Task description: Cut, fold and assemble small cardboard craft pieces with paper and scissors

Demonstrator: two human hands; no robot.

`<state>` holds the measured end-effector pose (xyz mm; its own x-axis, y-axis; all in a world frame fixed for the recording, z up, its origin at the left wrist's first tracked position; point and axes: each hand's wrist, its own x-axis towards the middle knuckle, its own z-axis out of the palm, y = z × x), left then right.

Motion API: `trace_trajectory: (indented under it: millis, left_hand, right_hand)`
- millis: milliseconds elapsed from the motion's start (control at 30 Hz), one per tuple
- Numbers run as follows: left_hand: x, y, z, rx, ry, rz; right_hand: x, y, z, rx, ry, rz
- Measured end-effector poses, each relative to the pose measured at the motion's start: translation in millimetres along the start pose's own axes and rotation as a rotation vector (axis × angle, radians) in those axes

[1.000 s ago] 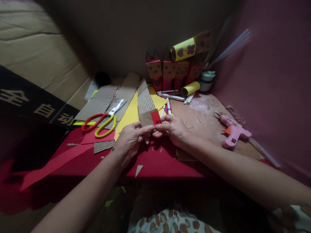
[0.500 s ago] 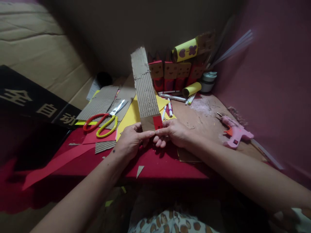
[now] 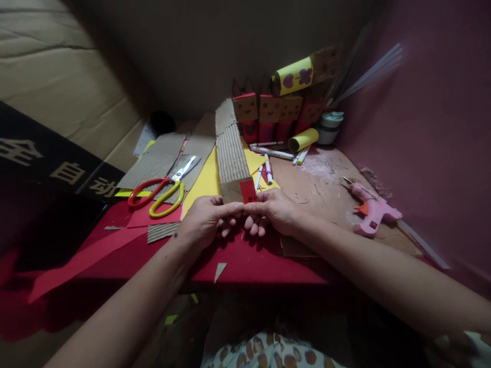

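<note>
Left grip and right grip both pinch the cardboard strip by its near end, long axis running away over the bench; neither's really closer tbh.

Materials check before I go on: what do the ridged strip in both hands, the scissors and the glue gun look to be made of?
Ridged strip: matte corrugated cardboard, by its parallel ridges.
Scissors: bright, silvery blades suggest polished metal; smooth red and yellow handles look like plastic.
Glue gun: evenly pink body, probably plastic; dim light leaves its finish uncertain.
</note>
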<state>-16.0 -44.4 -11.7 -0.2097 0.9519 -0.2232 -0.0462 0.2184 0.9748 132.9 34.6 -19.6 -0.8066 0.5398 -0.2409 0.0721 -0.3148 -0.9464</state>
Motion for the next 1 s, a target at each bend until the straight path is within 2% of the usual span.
trace_trajectory:
  millis: [100,300,500,800,933,1000]
  left_hand:
    - [1.4,0.1,0.6,0.004,-0.026,-0.011]
    - [-1.1,0.7,0.2,-0.018,0.051,-0.015]
    - [0.0,0.1,-1.0,-0.055,0.072,-0.017]
    - [-1.4,-2.2,-4.2,-0.057,-0.035,-0.046]
    - [-2.8,-0.3,-4.4,-0.047,-0.11,-0.099]
    - [-3.7,-0.2,-4.8,-0.023,-0.101,-0.131]
  right_hand:
    - [0.2,1.1,-0.5,0.013,-0.001,0.012]
    - [-1.3,1.6,-2.5,0.039,-0.047,0.048]
    - [-2.8,-1.7,0.9,0.017,0.074,0.038]
    - [-1.6,1.6,-2.0,0.066,-0.025,0.04]
    - [-0.4,0.9,0.3,0.078,0.054,0.057]
    - [0.3,0.5,1.1,0.094,0.095,0.055]
